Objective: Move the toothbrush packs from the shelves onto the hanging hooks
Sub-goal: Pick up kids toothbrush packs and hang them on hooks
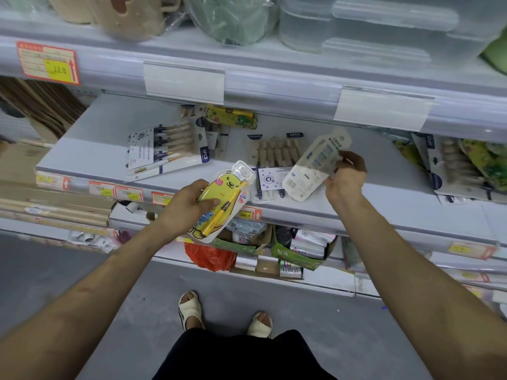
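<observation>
A: Two forearms (115, 267) reach up from the bottom corners of the frame. What does each hand hold?

B: The left hand (186, 207), at centre frame, has its fingers (208, 202) curled round a yellow pack (222, 201), held clear in front of the shelf (96, 138) edge. The right hand (345, 174), right of centre, pinches a white pack (315, 165) by its side. That pack is tilted, its lower end over the shelf front; whether it touches anything there cannot be told.

A: Which step is this, then?

B: Picking, most likely. Both packs are in hand and none is hung. More lie on the shelf: a blue-trimmed pack (167, 149) at centre left, a beige pack (277, 154) at centre, and a heap (461, 165) at the right edge.

A: And the hooks?

B: Not in view. The next move probably calls for the person to turn towards them and thread each pack on by the hole at its top. With both hands full, that likely means one pack at a time. The yellow pack's hole sits at its upper end, clear of the fingers.
</observation>
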